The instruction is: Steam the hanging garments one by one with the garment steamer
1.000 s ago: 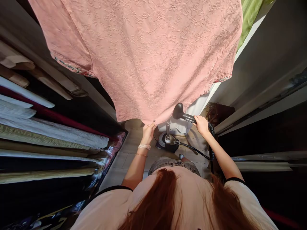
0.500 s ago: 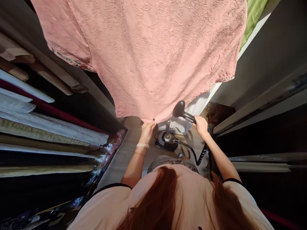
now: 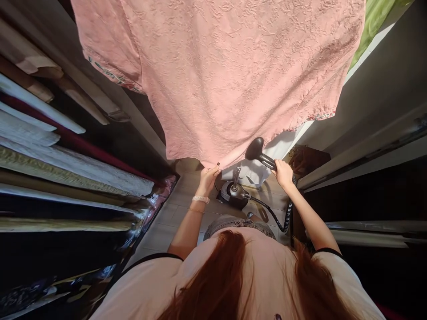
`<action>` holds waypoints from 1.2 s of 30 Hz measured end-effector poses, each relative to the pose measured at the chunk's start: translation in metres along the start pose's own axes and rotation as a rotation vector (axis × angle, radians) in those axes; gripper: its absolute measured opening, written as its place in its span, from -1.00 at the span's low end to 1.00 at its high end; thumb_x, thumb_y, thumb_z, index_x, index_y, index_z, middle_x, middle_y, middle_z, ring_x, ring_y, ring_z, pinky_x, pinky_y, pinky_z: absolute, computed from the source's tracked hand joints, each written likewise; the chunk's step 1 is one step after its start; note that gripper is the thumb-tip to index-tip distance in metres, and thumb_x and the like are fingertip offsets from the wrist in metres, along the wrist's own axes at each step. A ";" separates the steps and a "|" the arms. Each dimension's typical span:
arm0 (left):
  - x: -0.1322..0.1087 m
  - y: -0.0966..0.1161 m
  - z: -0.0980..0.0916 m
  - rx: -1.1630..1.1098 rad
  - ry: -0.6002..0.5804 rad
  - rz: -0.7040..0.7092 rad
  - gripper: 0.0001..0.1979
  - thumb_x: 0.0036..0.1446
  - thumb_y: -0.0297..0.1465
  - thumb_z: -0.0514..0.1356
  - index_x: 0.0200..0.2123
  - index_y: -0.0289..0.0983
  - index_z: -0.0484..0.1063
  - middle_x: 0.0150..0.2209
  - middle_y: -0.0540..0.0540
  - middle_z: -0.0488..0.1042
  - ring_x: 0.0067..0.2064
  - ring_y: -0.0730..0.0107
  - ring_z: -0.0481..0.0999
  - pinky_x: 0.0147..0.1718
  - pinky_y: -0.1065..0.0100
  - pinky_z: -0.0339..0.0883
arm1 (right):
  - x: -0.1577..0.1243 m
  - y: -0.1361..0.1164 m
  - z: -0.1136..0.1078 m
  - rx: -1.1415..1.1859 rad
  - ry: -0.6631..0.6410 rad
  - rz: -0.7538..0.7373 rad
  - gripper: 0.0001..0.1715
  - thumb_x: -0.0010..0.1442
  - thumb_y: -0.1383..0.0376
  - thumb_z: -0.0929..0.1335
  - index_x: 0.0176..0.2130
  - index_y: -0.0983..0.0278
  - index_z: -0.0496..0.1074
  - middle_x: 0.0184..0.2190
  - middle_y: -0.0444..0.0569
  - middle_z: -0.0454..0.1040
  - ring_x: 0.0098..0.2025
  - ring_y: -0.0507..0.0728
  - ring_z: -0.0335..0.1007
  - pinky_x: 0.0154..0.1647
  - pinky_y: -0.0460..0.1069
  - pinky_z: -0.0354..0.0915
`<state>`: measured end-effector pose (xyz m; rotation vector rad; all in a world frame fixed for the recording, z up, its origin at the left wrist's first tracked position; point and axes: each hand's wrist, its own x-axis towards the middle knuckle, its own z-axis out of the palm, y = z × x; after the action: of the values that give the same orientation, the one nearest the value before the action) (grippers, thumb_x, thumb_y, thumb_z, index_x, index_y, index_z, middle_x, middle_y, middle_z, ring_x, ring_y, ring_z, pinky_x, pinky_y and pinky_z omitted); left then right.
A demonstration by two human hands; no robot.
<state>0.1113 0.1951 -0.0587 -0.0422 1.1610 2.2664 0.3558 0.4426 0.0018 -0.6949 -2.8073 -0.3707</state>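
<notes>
A pink textured garment (image 3: 227, 89) with embroidered sleeve edges hangs in front of me. Its bottom hem is pinched in my left hand (image 3: 209, 178), which pulls the cloth toward me. My right hand (image 3: 283, 172) is wrapped round the handle of a black garment steamer head (image 3: 256, 149). That head lies close against the cloth near the hem, to the right of my left hand; whether it touches cannot be made out. On the floor below stands the steamer base (image 3: 233, 195) with its upright pole, and a black ribbed hose (image 3: 270, 213) runs from it up toward my right hand.
Rolls and folds of fabric (image 3: 66, 164) fill the shelves on the left. More rolls (image 3: 367, 235) lie on the right. Behind the pink garment are a green cloth (image 3: 372, 26) and white material (image 3: 253, 175). A brown bag-like object (image 3: 312, 158) sits at the right.
The view has shifted a little, so the garment appears farther right. Both hands keep their holds, and the steamer head stays near the hem, slightly farther right in view.
</notes>
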 end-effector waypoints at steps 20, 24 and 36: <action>-0.004 0.013 -0.001 0.015 -0.047 -0.010 -0.73 -0.23 -0.51 0.55 -0.52 -0.36 0.51 -0.44 -0.07 0.50 -0.38 0.49 0.50 -0.33 0.50 0.43 | 0.002 -0.008 0.000 -0.029 0.017 -0.010 -0.62 0.31 0.30 0.42 0.09 0.28 0.35 -0.13 0.08 0.51 -0.12 0.23 0.37 -0.18 0.04 0.19; -0.001 0.012 -0.001 0.015 -0.031 -0.019 -0.71 -0.25 -0.51 0.56 -0.53 -0.38 0.50 -0.46 -0.07 0.49 -0.39 0.50 0.50 -0.34 0.50 0.43 | -0.001 -0.008 0.002 -0.026 0.034 0.027 -0.63 0.34 0.28 0.39 0.10 0.28 0.34 -0.13 0.10 0.50 -0.12 0.23 0.37 -0.18 0.04 0.19; 0.007 0.009 -0.001 0.012 -0.003 -0.018 -0.67 -0.33 -0.53 0.58 -0.53 -0.36 0.49 -0.46 -0.07 0.51 -0.41 0.51 0.49 -0.36 0.50 0.44 | -0.010 0.007 0.008 -0.023 0.087 0.128 -0.78 0.38 0.29 0.33 0.01 0.31 0.34 -0.21 0.07 0.48 -0.21 0.20 0.34 -0.27 0.04 0.16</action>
<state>0.1008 0.1937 -0.0552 -0.0442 1.1681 2.2423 0.3668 0.4471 -0.0073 -0.8379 -2.6648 -0.3999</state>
